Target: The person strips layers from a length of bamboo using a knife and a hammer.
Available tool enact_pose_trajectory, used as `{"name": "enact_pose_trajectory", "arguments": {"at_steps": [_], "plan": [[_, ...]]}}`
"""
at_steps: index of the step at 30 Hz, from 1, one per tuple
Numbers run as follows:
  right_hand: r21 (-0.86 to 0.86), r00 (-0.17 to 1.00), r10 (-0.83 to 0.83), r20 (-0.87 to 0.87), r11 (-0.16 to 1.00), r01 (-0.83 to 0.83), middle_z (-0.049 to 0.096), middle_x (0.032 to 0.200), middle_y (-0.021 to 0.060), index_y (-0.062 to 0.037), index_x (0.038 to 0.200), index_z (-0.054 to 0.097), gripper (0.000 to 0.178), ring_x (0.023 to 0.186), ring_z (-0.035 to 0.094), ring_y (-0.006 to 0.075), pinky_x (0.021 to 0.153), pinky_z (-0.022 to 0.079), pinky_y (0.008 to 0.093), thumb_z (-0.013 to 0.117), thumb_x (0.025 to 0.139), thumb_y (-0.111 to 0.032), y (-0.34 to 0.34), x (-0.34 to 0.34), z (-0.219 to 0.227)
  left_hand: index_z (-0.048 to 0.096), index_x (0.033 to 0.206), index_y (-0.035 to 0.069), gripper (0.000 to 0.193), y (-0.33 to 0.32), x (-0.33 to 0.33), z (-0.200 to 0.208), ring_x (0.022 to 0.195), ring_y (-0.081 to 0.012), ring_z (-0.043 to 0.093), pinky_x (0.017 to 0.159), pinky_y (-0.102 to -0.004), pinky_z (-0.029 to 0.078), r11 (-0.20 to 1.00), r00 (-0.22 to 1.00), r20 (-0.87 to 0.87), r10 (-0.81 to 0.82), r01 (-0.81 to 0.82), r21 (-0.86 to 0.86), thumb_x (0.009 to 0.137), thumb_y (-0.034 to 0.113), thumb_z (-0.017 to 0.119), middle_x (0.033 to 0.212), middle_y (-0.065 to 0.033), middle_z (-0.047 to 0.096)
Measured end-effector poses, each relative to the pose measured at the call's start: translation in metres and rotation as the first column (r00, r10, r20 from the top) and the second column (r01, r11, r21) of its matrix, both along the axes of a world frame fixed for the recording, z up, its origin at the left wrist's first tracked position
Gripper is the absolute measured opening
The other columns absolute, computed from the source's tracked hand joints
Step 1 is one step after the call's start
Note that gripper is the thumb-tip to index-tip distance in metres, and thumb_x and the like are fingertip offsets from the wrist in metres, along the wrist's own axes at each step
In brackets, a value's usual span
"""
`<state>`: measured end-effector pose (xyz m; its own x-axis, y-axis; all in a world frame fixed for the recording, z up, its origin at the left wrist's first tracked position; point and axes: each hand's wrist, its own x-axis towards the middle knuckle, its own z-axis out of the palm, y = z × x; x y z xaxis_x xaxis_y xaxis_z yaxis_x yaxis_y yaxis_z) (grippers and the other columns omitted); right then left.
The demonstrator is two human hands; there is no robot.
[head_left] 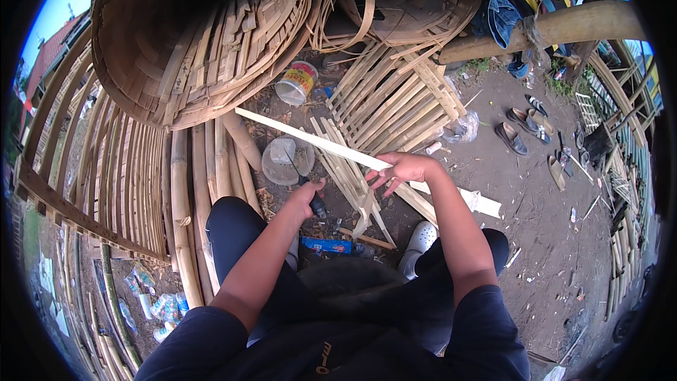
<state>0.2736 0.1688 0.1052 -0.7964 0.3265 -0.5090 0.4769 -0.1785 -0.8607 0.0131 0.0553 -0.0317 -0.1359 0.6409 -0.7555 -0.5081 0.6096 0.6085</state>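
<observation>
My right hand (407, 169) has its thumb and fingers around a long pale bamboo strip (303, 135). The strip slants from the round basket's rim at the far left past my right wrist. My left hand (307, 196) is closed round a slim dark-handled tool (319, 207) low between my knees; fingers hide part of it, and its exact kind is unclear. Just beyond that hand, a pale block (283, 151) sits in a round shallow tub (269, 166). Several split bamboo strips (337, 166) lie on the ground between my two hands.
Large woven bamboo baskets (201, 92) loom ahead. A slatted bamboo panel (395, 102) lies beyond my hands, near a colourful bucket (297, 83). Thick bamboo poles (182, 204) run along the left. Shoes (511, 138) lie at right; a blue packet (326, 245) is between my feet.
</observation>
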Motion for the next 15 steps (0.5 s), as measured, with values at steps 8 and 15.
{"name": "enact_pose_trajectory", "arguments": {"at_steps": [8, 15], "plan": [[0.061, 0.978, 0.162, -0.133, 0.986, -0.155, 0.047, 0.139, 0.0151, -0.0013, 0.138, 0.036, 0.042, 0.121, 0.054, 0.0275, 0.089, 0.056, 0.0403, 0.040, 0.097, -0.001, -0.028, 0.004, 0.055, 0.053, 0.114, 0.006, 0.040, -0.028, 0.032, 0.022, 0.106, -0.0362, 0.052, 0.081, -0.0737, 0.045, 0.985, 0.968, 0.189, -0.163, 0.172, -0.031, 0.090, 0.038, 0.059, 0.105, -0.0153, 0.052], [0.116, 0.940, 0.232, -0.249, 0.971, -0.209, 0.047, 0.138, 0.0137, -0.0035, 0.140, 0.036, 0.044, 0.123, 0.052, 0.0252, 0.090, 0.054, 0.0410, 0.038, 0.096, 0.000, -0.053, -0.007, 0.040, 0.054, 0.119, -0.001, 0.031, -0.033, 0.032, 0.034, 0.090, -0.0297, 0.067, 0.084, -0.0405, 0.059, 0.999, 0.826, 0.562, -0.053, 0.040, 0.036, 0.096, 0.019, 0.052, 0.104, -0.0163, 0.064]]}}
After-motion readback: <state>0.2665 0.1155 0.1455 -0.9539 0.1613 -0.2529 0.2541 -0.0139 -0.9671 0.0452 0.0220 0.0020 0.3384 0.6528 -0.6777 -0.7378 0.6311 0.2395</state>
